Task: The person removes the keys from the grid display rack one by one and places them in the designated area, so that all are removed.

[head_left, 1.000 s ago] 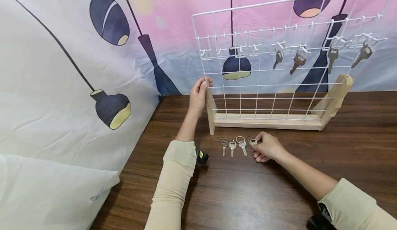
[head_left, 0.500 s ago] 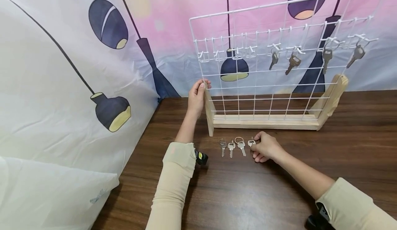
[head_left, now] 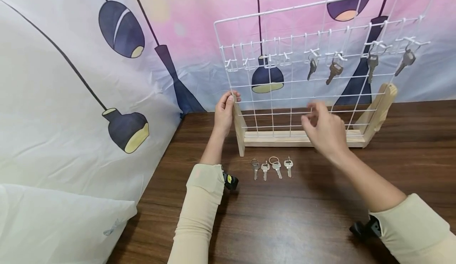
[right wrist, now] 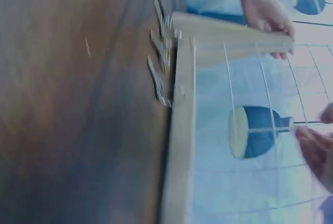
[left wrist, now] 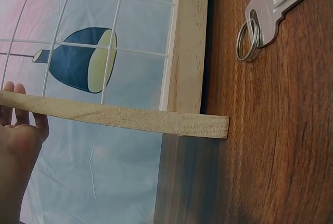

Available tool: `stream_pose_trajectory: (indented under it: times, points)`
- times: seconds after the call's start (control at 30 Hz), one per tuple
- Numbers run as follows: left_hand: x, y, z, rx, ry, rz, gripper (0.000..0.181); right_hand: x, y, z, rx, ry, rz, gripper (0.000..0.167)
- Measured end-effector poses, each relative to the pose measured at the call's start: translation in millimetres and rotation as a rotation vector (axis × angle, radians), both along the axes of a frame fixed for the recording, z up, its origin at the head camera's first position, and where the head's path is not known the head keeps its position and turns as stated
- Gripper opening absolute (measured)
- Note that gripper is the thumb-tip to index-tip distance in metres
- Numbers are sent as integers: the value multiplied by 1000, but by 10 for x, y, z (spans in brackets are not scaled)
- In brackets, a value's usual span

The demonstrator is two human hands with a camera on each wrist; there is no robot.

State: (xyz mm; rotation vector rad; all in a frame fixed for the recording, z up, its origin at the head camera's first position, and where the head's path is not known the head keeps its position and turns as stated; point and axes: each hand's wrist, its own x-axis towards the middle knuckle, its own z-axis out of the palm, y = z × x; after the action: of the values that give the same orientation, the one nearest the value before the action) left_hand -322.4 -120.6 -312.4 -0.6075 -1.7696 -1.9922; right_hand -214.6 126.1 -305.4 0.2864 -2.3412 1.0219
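Note:
My left hand (head_left: pixel 224 113) grips the top of the rack's left wooden leg (head_left: pixel 239 131); the left wrist view shows its fingers around that wood (left wrist: pixel 114 116). My right hand (head_left: pixel 327 133) is raised in front of the white wire grid (head_left: pixel 291 97), thumb and forefinger apart, holding nothing. Several silver keys with rings lie in a row on the table below the rack, the rightmost key (head_left: pixel 288 165) nearest the right hand. Several other keys hang from hooks on the right half of the grid, among them a brown key (head_left: pixel 334 72). Hooks at the left (head_left: pixel 246 63) bear no keys.
The rack's wooden base bar (head_left: pixel 278 140) stands on the dark wooden table (head_left: pixel 270 224). Behind it hangs a cloth (head_left: pixel 192 30) printed with lamps, and a white sheet (head_left: pixel 64 224) covers the left side.
My right hand has let go of the rightmost key on the table and moved up and to the right, in front of the grid. My left hand keeps its grip on the leg.

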Motion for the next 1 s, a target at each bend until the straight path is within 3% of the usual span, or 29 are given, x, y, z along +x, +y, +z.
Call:
stream_pose_trajectory:
  times: [0.1,0.2,0.43,0.63,0.77,1.0]
  points:
    - [10,-4,-5,-2,-4,6,28,-57,-9,148,22,221,-101,32]
    - [11,-5,-6,-8,-4,6,28,-119,-13,297,-16,279,-152,36]
    - [3,-3,-10,-18,-11,13,28,-234,-70,505,-73,225,-185,42]
    - [-5,-4,-13,0,6,-3,28,-305,-95,641,-199,206,-178,35]
    - [1,-8,-8,-14,-1,2,29,-301,-83,715,-249,202,-152,27]
    - [-3,-4,-10,-13,-8,11,29,-210,-53,775,-223,215,-135,20]
